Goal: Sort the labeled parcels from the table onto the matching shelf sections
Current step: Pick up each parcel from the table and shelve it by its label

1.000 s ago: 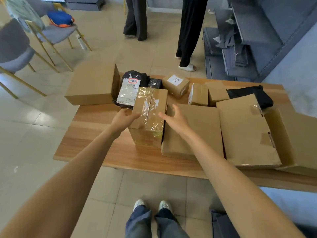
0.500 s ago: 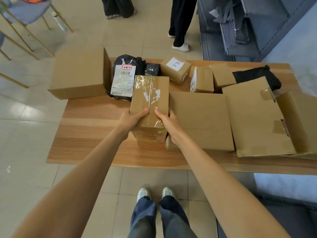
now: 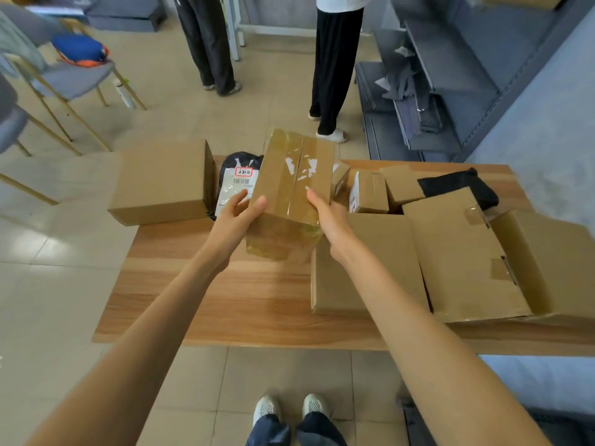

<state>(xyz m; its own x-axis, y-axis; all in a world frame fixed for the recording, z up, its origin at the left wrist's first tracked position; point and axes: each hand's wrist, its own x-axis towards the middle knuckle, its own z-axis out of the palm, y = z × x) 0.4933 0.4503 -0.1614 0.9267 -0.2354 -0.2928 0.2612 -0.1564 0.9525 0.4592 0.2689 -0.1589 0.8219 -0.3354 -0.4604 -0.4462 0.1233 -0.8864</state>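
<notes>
Taped box point(image 3: 291, 191) lifted off table point(image 3: 225, 304); label unreadable.

Brown box point(image 3: 291, 188) (glossy tape); black bag point(image 3: 240, 160)

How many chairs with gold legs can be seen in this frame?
2. One chair stands at upper left with a blue bundle on its seat; another chair is cut off by the left edge. More may sit out of frame.
</notes>
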